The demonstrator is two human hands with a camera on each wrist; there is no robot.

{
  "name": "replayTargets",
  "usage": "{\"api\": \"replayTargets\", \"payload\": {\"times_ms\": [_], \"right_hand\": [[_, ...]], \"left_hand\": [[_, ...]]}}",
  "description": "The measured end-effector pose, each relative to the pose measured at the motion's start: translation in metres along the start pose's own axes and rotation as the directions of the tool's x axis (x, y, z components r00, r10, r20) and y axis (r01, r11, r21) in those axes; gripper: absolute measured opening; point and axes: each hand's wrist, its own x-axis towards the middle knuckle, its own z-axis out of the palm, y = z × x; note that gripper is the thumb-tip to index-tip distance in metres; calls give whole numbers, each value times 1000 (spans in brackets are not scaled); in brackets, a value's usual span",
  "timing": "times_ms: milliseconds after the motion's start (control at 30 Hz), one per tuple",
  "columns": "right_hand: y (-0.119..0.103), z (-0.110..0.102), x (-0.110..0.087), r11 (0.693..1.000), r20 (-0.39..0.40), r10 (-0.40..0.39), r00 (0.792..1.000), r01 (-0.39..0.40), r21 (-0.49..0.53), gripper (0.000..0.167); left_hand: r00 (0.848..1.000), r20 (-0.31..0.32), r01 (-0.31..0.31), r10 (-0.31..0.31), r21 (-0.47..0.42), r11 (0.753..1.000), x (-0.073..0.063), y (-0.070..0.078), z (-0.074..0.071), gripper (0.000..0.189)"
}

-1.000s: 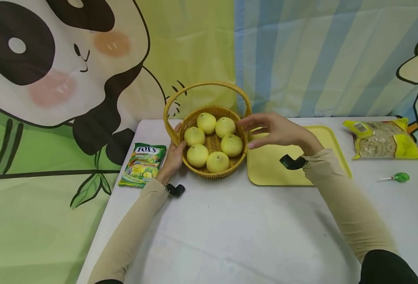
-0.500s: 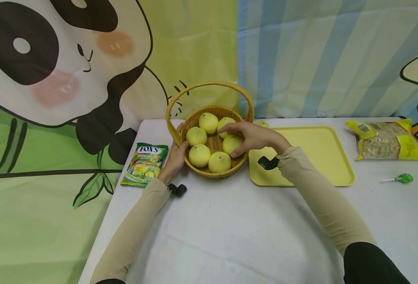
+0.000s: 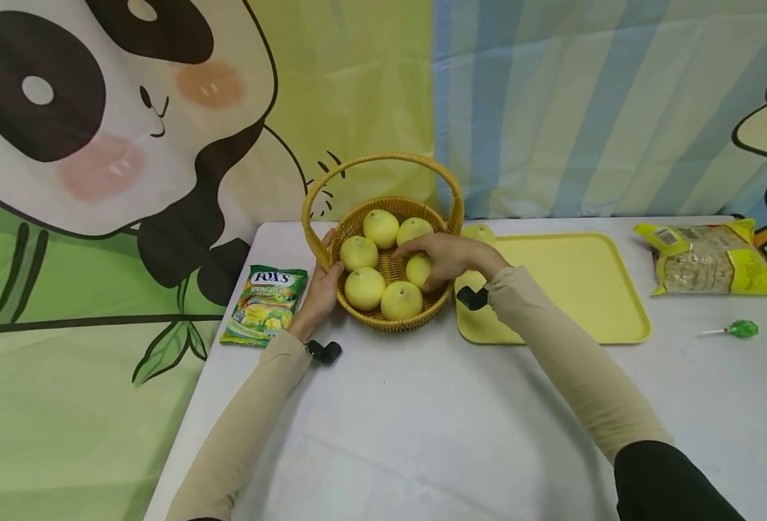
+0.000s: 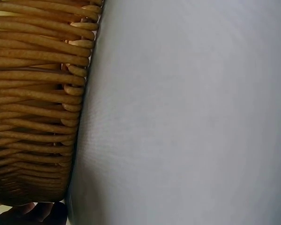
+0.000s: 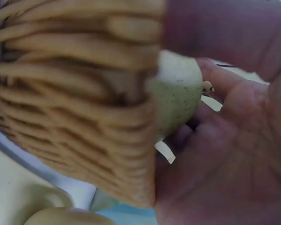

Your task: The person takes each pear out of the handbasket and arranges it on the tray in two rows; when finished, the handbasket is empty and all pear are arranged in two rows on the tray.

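Note:
A round wicker basket (image 3: 393, 325) with a tall handle holds several pale yellow pears (image 3: 364, 288). My left hand (image 3: 320, 293) grips its left rim, thumb at the edge and fingers outside. In the left wrist view, woven basket wall (image 4: 33, 103) fills the left side, with dark fingertips at the bottom corner. Inside the basket's right side, my right hand (image 3: 451, 257) curls round a pear (image 3: 417, 269), partly covering it. The right wrist view shows that speckled, stemmed pear (image 5: 180, 96) between thumb and fingers, behind the basket rim (image 5: 131, 117).
Right of the basket lies a yellow tray (image 3: 566, 289). One pear (image 3: 478, 232) sits by its back left corner; another (image 3: 469, 281) is half hidden under my right wrist. A green candy bag (image 3: 265, 304) lies left, a yellow food packet (image 3: 712, 257) and green lollipop (image 3: 742, 328) far right.
My right hand has moved left from above the basket's right rim, down into the basket, and its fingers have closed round a pear. The left hand stays on the rim.

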Motion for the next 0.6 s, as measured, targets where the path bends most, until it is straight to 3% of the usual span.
{"api": "replayTargets", "payload": {"times_ms": [233, 600], "right_hand": [[-3, -1, 3, 1000, 23, 26, 999, -26, 5, 80], [-7, 6, 4, 998, -12, 40, 999, -40, -44, 87]], "left_hand": [[1000, -7, -17, 17, -6, 1000, -2, 0, 0, 66], [1000, -6, -25, 25, -3, 1000, -3, 1, 1, 66]]}}
